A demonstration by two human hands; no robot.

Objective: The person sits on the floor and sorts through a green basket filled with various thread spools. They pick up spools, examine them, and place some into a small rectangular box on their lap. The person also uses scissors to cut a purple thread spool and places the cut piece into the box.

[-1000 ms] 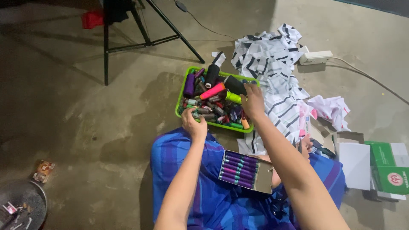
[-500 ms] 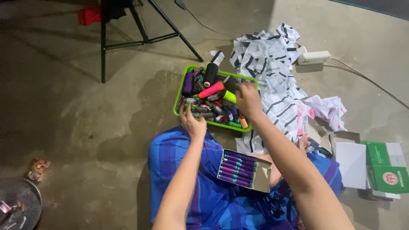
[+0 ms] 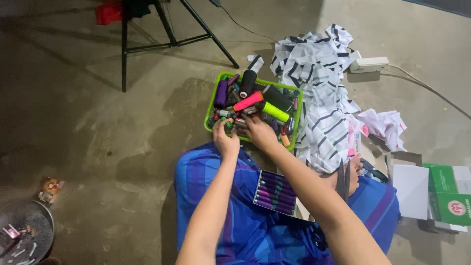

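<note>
A green plastic basket [image 3: 212,102] sits on the concrete floor, full of thread spools in purple, black, pink and neon yellow. My left hand [image 3: 225,139] rests at the basket's near edge, its fingers closed on a small spool. My right hand [image 3: 259,131] reaches into the near side of the basket among small spools; what it grips is hidden. On my blue-clad lap lies an open box [image 3: 274,193] lined with purple spools.
Black-and-white striped cloth [image 3: 319,93] is heaped right of the basket. A tripod [image 3: 167,34] stands behind. A white power strip [image 3: 368,64], white and green boxes [image 3: 444,196], scissors [image 3: 343,179] and a dark round pan [image 3: 22,235] lie around.
My right hand has drawn back from the far right of the basket to its near edge, beside my left hand. The view shifted slightly.
</note>
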